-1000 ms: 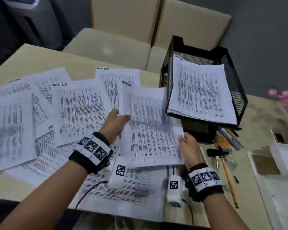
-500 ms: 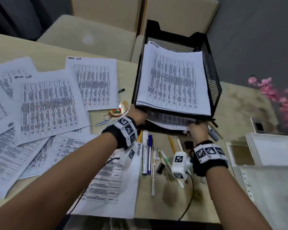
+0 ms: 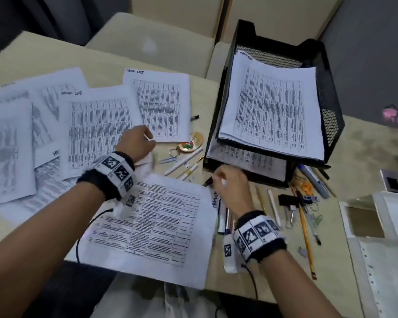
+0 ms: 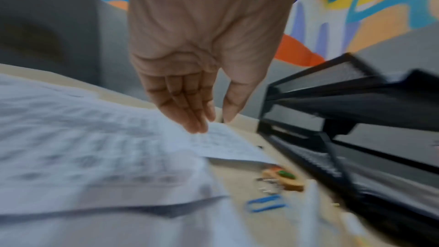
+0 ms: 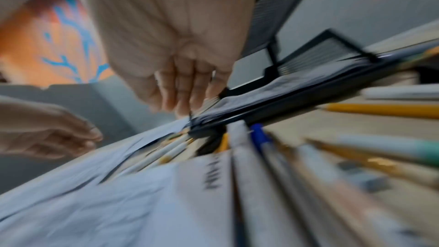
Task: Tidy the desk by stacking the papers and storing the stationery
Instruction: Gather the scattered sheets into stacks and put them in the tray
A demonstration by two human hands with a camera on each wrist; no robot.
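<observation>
A black mesh two-tier tray (image 3: 331, 115) stands at the back right of the desk. Its upper tier holds a stack of printed papers (image 3: 271, 111), and a printed sheet (image 3: 246, 159) lies in the lower tier. More printed papers (image 3: 97, 129) are spread over the left of the desk, and one sheet (image 3: 152, 221) lies at the front. My left hand (image 3: 138, 143) (image 4: 211, 123) hovers over the spread papers with straight fingers, holding nothing. My right hand (image 3: 225, 180) (image 5: 175, 106) hangs empty at the lower tier's front edge. Pens (image 3: 184, 160), a pencil (image 3: 306, 230) and a binder clip (image 3: 287, 199) lie loose in front of the tray.
A keyring charm (image 3: 190, 144) and a blue paperclip (image 3: 168, 159) lie between my hands. A black marker (image 3: 194, 117) lies beside the far sheet. White boxes (image 3: 363, 221) and perforated paper (image 3: 388, 271) fill the right edge. Beige chairs (image 3: 147, 44) stand behind the desk.
The sheet both hands carried a second ago now lies in the tray's lower tier. Both hands have let go and drawn back, the left one swinging left over the spread papers.
</observation>
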